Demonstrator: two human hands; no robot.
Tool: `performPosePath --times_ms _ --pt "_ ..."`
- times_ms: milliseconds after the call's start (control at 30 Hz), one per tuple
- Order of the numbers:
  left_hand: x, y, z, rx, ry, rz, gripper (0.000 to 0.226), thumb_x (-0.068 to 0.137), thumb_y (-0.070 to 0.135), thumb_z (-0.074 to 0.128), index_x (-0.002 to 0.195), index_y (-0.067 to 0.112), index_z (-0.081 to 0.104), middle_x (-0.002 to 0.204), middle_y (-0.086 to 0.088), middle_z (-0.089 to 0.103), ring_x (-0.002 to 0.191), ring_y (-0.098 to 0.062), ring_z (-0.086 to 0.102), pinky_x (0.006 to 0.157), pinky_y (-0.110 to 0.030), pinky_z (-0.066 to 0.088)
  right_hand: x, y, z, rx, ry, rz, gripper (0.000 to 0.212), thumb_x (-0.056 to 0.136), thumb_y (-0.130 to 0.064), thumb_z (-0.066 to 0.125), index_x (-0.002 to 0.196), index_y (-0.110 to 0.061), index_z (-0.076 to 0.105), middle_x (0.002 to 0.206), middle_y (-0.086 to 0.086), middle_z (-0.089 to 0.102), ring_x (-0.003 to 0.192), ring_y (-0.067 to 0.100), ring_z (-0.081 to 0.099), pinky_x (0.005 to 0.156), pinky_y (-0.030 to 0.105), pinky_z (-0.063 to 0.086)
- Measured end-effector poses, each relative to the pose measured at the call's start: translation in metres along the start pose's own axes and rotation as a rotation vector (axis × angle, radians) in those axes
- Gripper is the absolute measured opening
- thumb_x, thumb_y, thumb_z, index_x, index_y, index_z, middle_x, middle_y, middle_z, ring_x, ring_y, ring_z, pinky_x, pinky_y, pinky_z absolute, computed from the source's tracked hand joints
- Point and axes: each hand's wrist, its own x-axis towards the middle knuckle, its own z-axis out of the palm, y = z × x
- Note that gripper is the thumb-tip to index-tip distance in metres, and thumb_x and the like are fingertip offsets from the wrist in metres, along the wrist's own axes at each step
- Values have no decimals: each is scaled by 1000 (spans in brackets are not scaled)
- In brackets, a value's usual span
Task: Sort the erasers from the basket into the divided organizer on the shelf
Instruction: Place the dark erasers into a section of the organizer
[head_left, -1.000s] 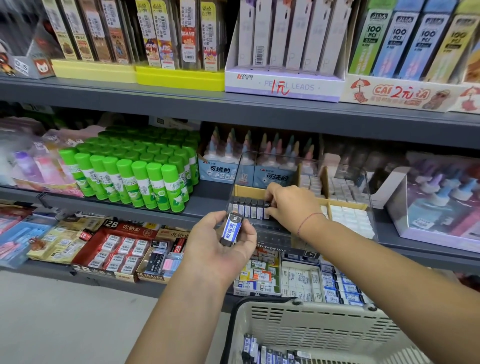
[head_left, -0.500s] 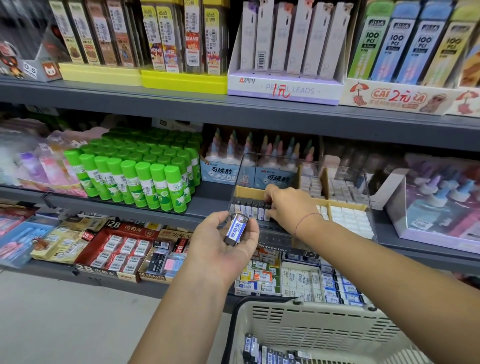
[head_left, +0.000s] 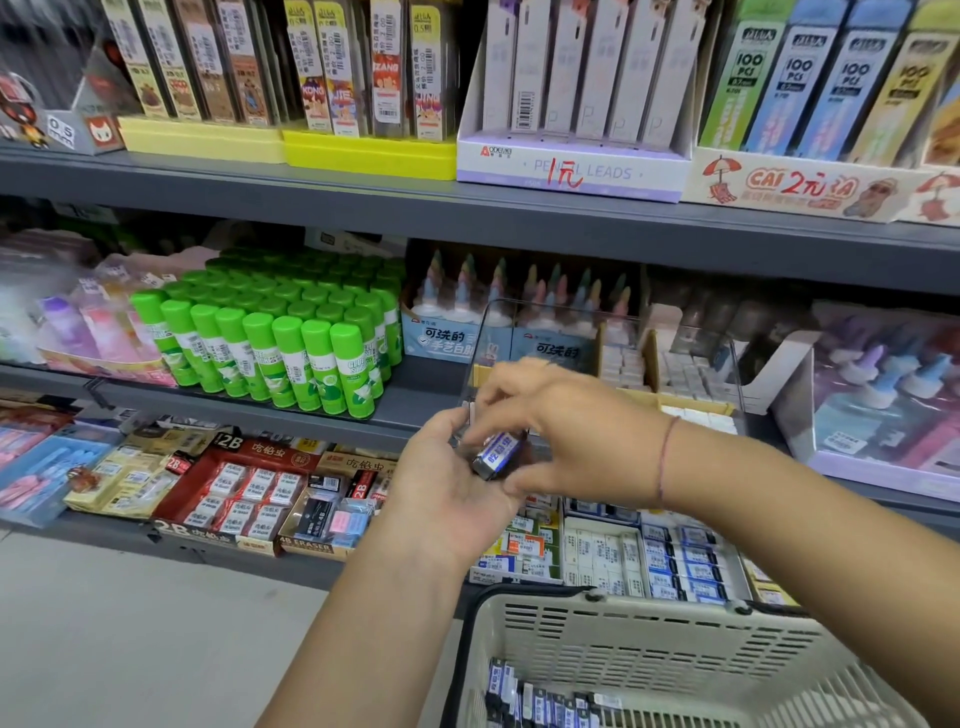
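What changed: A moment ago the right hand (head_left: 561, 421) was up at the organizer (head_left: 652, 364), by the row of dark erasers. Now it has come back down to the left hand (head_left: 447, 483).
Eraser: The dark eraser with the blue label (head_left: 496, 453) is between the two hands, in front of the shelf (head_left: 415, 410). It is not in the organizer yet.
Left hand: It is palm up and curled under the eraser, holding it like a little cup. I cannot tell if more erasers hide in it.
Right hand: Its fingertips pinch the eraser from the top and the side.
What it means: I think one eraser has just gone into the box, and the right hand is now taking the next one.
Next: The eraser should go up and into the front left part, next to the other dark ones.
Basket: The basket (head_left: 649, 603) is low down, near the person. Many more erasers (head_left: 540, 701) lie in it, so there is a lot left to sort.
Nearby: Green glue sticks (head_left: 291, 353) stand to the left of the organizer.
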Motion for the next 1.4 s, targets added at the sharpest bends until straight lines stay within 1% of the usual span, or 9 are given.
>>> performPosePath --times_ms 100,233,333,400,500,700,933,1100,1400 --pt "-4 -3 5 -14 -5 -7 34 99 29 43 99 -2 58 68 -17 66 55 -23 64 42 -24 47 1 2 5 -79 -22 21 32 77 -21 72 109 -24 69 108 -4 55 102 14 50 87 36 44" --pt "-4 -6 7 -31 -34 -36 40 101 31 40 98 -6 57 72 -19 67 54 -25 65 42 -23 49 -5 7 3 -65 10 41 24 81 -28 69 105 -26 68 104 -9 56 95 9 53 82 30 44" --pt "1 -7 5 -95 12 -29 37 101 27 43 101 -7 56 90 -23 67 76 -27 67 63 -34 59 -9 11 -3 126 109 101 15 80 -28 74 92 -24 67 88 -13 58 70 3 53 69 20 44" --pt "3 -6 3 -124 61 -14 32 99 23 46 109 -6 56 110 -21 62 95 -28 61 78 -37 55 -12 22 -10 355 192 209 15 79 -21 75 88 -24 63 76 -14 61 61 3 53 62 16 46" --pt "6 -5 0 -115 118 6 31 97 16 51 120 -5 54 121 -20 57 103 -30 58 73 -38 54 -14 51 -17 537 307 347 18 81 -12 72 92 -19 60 73 -7 63 59 8 55 62 18 48" --pt "5 -4 0 -102 150 18 35 96 13 52 126 -5 51 127 -19 55 98 -30 58 69 -38 52 -5 89 10 47 118 527 22 79 -17 74 100 -19 68 91 -3 69 79 10 64 85 28 52" --pt "4 -3 2 -98 161 29 30 95 12 53 119 -7 52 130 -21 53 107 -32 57 72 -39 52 12 88 31 -353 60 440 29 84 -37 66 111 -27 61 114 -7 63 109 17 56 93 31 37" --pt "2 -1 2 -110 159 27 30 95 11 52 118 -7 52 130 -22 53 109 -31 56 73 -40 52 15 81 39 -480 39 392 21 85 -37 64 103 -27 61 108 -7 58 110 18 51 95 34 25" --pt "4 -1 0 -96 137 25 28 96 6 51 118 -11 53 124 -25 55 103 -32 58 71 -40 53 18 82 45 -509 74 406 11 87 -34 62 96 -28 62 103 -7 57 105 20 52 97 36 25"
